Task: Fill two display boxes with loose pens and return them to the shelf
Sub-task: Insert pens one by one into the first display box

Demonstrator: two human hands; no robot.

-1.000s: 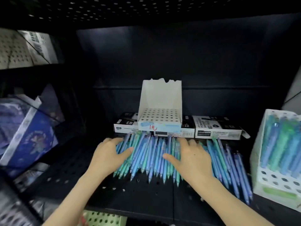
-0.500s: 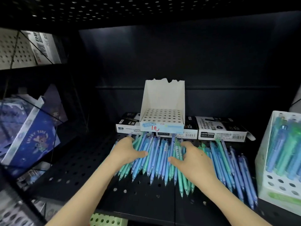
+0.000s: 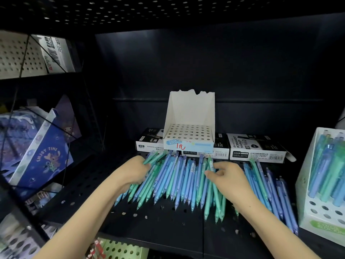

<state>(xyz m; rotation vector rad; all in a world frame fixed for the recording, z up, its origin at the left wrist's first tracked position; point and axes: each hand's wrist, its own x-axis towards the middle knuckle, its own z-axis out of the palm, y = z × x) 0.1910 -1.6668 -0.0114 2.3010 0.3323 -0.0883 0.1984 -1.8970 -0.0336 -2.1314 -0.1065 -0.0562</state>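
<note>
Head view: a heap of loose pens (image 3: 179, 180), blue and green, lies across a black perforated shelf (image 3: 149, 221). The left hand (image 3: 133, 172) curls around the heap's left edge; the right hand (image 3: 226, 177) curls its fingers onto pens right of centre. Farther back, an empty display box (image 3: 190, 113) sits on marker boxes (image 3: 255, 148). At far right stands a partly filled display box (image 3: 321, 217).

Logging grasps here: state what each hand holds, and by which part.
Both hold loose pens near their upper clip ends: the left hand grips a few at the pile's left edge, the right hand pinches green ones.
</note>
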